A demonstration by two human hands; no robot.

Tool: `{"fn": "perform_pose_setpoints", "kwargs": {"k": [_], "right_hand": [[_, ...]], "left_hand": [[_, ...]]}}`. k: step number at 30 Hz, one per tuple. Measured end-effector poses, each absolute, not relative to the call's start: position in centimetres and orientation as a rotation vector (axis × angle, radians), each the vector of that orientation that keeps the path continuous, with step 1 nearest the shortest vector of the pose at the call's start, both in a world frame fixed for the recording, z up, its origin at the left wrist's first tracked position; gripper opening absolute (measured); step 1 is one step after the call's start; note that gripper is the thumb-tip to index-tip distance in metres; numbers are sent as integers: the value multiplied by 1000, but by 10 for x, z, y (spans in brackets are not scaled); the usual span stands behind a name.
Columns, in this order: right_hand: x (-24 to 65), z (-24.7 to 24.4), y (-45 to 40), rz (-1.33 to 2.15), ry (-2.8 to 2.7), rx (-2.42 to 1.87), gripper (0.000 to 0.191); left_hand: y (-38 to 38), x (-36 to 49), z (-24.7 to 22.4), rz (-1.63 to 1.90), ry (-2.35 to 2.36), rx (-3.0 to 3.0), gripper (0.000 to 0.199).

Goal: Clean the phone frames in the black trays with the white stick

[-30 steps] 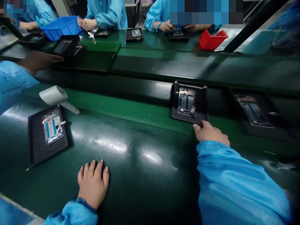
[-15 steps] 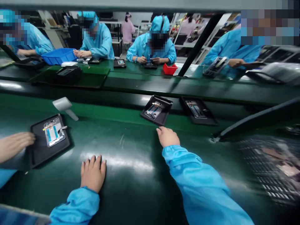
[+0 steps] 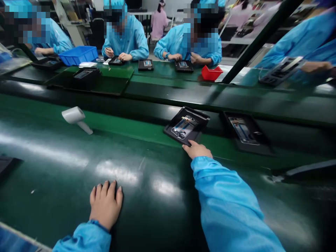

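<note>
My right hand (image 3: 198, 150) reaches forward to the near edge of a black tray (image 3: 199, 131), its fingers closed on that edge. In this tray lies an opened phone-like device (image 3: 185, 126) with blue strips. My left hand (image 3: 106, 204) rests palm down on the green table (image 3: 147, 210), fingers spread, holding nothing. To the right of the gripped tray is a second black tray (image 3: 262, 145) with a similar device (image 3: 244, 131) in it.
A white handheld scanner (image 3: 76, 117) lies at the left. Part of a dark tray (image 3: 7, 164) shows at the left edge. Across the line, several people in blue work beside a blue bin (image 3: 78, 56) and a red bin (image 3: 211, 73). A dark post (image 3: 259, 42) slants at the right.
My right hand has reached the tray's near edge and taken hold of it. At the left, another person's hand and the tray beside it have moved mostly out of view. The camera view has shifted.
</note>
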State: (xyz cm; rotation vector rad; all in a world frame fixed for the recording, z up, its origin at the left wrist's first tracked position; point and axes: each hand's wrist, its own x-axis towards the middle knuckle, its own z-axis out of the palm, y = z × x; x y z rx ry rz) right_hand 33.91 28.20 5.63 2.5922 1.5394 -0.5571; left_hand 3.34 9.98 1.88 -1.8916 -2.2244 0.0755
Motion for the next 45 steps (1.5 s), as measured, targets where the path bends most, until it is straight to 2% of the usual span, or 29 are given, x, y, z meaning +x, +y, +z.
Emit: {"fn": "perform_pose_setpoints", "kwargs": {"k": [5, 10, 21, 27, 31, 34, 37, 40, 45], "right_hand": [[329, 55, 283, -389, 1645, 2620, 41], [327, 79, 274, -123, 1807, 2689, 33], [337, 148, 272, -166, 1611, 3332, 37], [333, 169, 289, -77, 1581, 3482, 37], [328, 155, 291, -138, 1665, 3273, 40], [319, 118, 283, -382, 1707, 2860, 43], [312, 78, 272, -533, 1706, 2651, 41], [313, 58, 269, -535, 1707, 2589, 43], [322, 59, 283, -407, 1799, 2410, 41]], "left_hand": [[99, 31, 18, 75, -2198, -1890, 42], [101, 32, 20, 87, -2201, -1892, 41], [103, 30, 15, -41, -2224, -1930, 40], [101, 30, 11, -118, -2215, -1935, 38], [100, 30, 10, -118, -2185, -1928, 39], [99, 30, 11, -104, -2148, -1927, 40], [99, 29, 10, -99, -2128, -1936, 40], [99, 28, 10, -127, -2097, -1942, 40], [98, 28, 10, -138, -2090, -1957, 39]]}}
